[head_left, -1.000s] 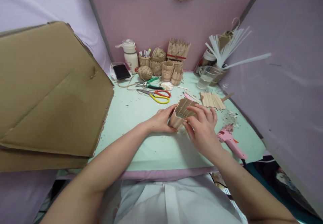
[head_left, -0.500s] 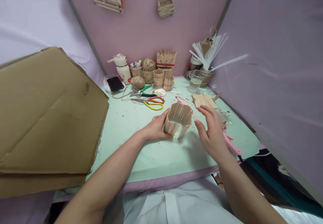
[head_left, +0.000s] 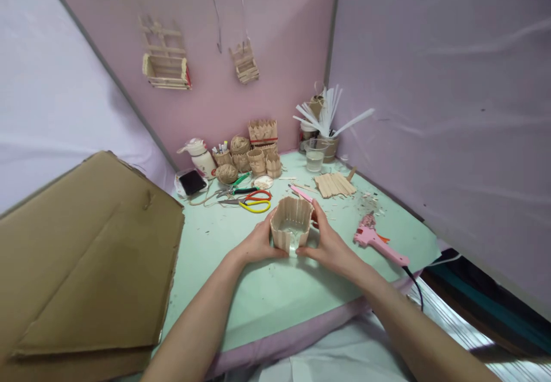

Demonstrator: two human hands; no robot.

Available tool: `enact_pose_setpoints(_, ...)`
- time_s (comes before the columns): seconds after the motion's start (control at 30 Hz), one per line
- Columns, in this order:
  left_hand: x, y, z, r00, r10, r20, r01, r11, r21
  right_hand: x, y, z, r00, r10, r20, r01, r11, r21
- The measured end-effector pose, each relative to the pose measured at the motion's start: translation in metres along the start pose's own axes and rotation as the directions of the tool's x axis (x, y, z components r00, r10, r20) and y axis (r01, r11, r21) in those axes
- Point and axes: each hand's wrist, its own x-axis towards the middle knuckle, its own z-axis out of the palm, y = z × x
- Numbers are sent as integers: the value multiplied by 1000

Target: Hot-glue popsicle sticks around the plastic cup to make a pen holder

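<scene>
An open-topped cup of upright wooden strips (head_left: 282, 238) stands at the middle of the pale green table, with a gap in its near side where clear material shows. My left hand (head_left: 258, 241) wraps round its left side, the thumb at the front. On the right side my right hand (head_left: 328, 243) grips it, thumb at the front and fingers behind. Behind the cup lies a pink pen-like tool (head_left: 301, 193). A pink glue gun (head_left: 381, 244) rests to the right of my right hand. Flat wooden strips (head_left: 334, 184) lie side by side at the back right.
Scissors (head_left: 253, 201), pliers (head_left: 241, 190), twine balls (head_left: 227, 174), a phone (head_left: 192, 182) and a bottle (head_left: 202, 159) sit toward the back. A glass of liquid (head_left: 315, 159) stands back right. Large cardboard (head_left: 94, 256) fills the left. Wood scraps (head_left: 370, 202) lie at right.
My right hand has moved left from open air onto the cup and closed on it. The cup's gap now faces me more directly. The view has shifted, showing more wall and the whole glue gun.
</scene>
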Motion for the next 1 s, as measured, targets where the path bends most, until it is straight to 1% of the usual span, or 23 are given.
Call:
enact_pose_setpoints(0.1,-2,-5,-7,1000,-24,-13,23,1000,-11,3,-5,8,999,45,-15,-43,994,105)
enact_pose_setpoints(0.17,-4,-8,-12,999,-47,-12,47,999,-17,5,-10,14,995,95,4,-94,985,144)
enact_pose_setpoints(0.23,-6,-10,-17,996,-88,22,89,996,-30,5,-17,18,990,133,45,-139,979,147)
enact_pose_setpoints(0.3,-7,-10,-20,989,-132,73,136,990,-44,6,-22,14,984,144,106,-156,981,117)
enact_pose_setpoints(0.33,-7,-10,-22,985,-146,93,150,987,-48,6,-24,9,979,144,143,-159,983,93)
enact_pose_setpoints(0.4,-7,-9,-23,983,-160,93,166,985,-53,9,-25,-10,964,147,220,-155,988,19)
enact_pose_setpoints(0.43,-7,-9,-23,983,-165,81,170,984,-55,12,-24,-24,955,152,253,-147,988,-39)
enact_pose_setpoints(0.5,-7,-10,-23,983,-177,55,181,982,-63,21,-19,-57,939,176,294,-118,972,-206)
enact_pose_setpoints(0.57,-7,-12,-24,982,-185,33,187,980,-74,37,-7,-91,924,269,272,-134,894,-428)
enact_pose_setpoints(0.63,-7,-15,-24,983,-184,14,184,979,-83,56,10,-119,885,401,235,-177,758,-628)
enact_pose_setpoints(0.7,-7,-17,-24,983,-182,-1,181,980,-88,75,32,-137,853,490,178,-237,668,-705)
enact_pose_setpoints(0.73,-7,-18,-24,984,-179,-5,178,980,-86,83,43,-142,842,517,153,-257,635,-729)
enact_pose_setpoints(0.8,-7,-19,-24,984,-176,-14,175,982,-75,95,66,-143,823,555,122,-283,586,-759)
enact_pose_setpoints(0.87,-7,-19,-24,984,-177,-13,176,983,-58,102,85,-138,802,590,97,-306,544,-781)
enact_pose_setpoints(1.0,-7,-17,-24,981,-191,9,192,981,-41,108,109,-121,772,633,64,-336,492,-803)
